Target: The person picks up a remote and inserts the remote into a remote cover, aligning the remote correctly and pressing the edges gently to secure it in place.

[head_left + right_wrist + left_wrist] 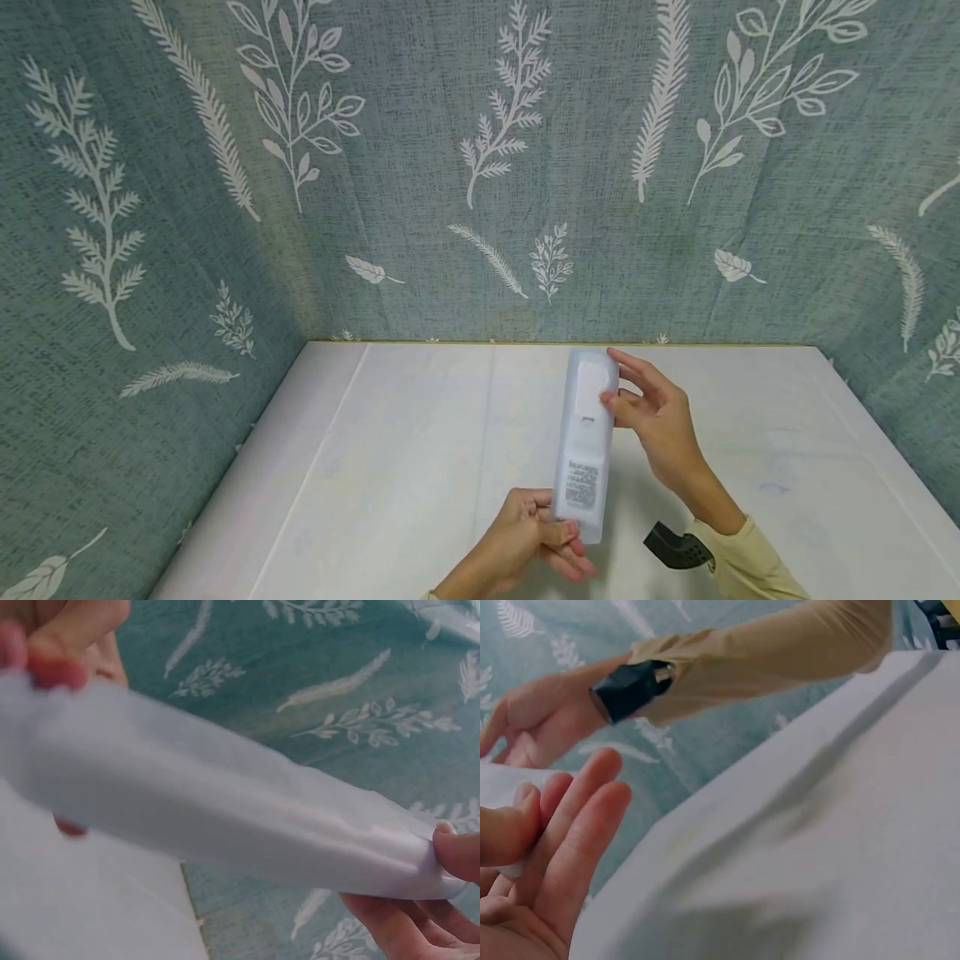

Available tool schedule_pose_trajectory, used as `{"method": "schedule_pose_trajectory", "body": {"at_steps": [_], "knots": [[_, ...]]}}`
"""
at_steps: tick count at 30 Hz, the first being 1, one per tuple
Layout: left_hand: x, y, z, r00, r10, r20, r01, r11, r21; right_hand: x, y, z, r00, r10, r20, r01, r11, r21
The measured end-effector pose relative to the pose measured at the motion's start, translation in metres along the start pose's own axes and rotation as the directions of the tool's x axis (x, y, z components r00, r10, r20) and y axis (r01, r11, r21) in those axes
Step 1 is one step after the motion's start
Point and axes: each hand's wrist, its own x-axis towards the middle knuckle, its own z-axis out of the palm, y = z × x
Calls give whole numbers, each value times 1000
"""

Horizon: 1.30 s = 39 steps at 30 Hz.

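A long white remote control (588,442) is held up over the table, its back turned toward the head view. A battery cover outline shows near its top end and a patch of small printed text near its lower end. My left hand (517,537) pinches the bottom end, thumb on the printed side and some fingers extended beneath. At the upper right edge my right hand (663,421) grips the remote between thumb and fingers. In the right wrist view, the smooth long side of the remote (225,806) spans between both hands. Its front face is hidden in the head view.
A white table (390,450) spreads under the hands. Green cloth (420,167) with white leaf prints hangs behind it and at both sides. On the right wrist, at the beige sleeve (750,562), sits a black camera mount (675,547).
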Motion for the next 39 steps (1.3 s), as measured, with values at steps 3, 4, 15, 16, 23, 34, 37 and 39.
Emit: {"method": "schedule_pose_trajectory", "body": {"at_steps": [3, 4, 15, 16, 23, 34, 37, 39], "knots": [[2, 0, -1, 1000, 13, -5, -13, 1000, 18, 1, -5, 1, 999, -38, -3, 38, 999, 7], [3, 0, -1, 1000, 13, -4, -13, 1000, 28, 1, -6, 1, 999, -52, -2, 52, 999, 6], [8, 4, -9, 999, 3, 32, -7, 989, 145, 0, -15, 3, 983, -183, 23, 181, 980, 79], [8, 5, -9, 999, 3, 37, -8, 988, 154, 0, -16, 3, 981, -193, 28, 190, 978, 91], [11, 8, -10, 999, 6, 53, -15, 984, 176, -3, -21, 0, 967, -246, 72, 238, 965, 107], [22, 16, -7, 999, 5, -45, -1, 996, 92, -13, -32, 7, 934, -349, 78, 352, 935, -37], [26, 17, -5, 998, 25, -62, -20, 997, 78, -16, -33, 8, 929, -359, 88, 364, 930, -53], [27, 18, -5, 997, 33, -74, -27, 997, 72, -18, -34, 9, 918, -383, 97, 388, 921, -31]]}}
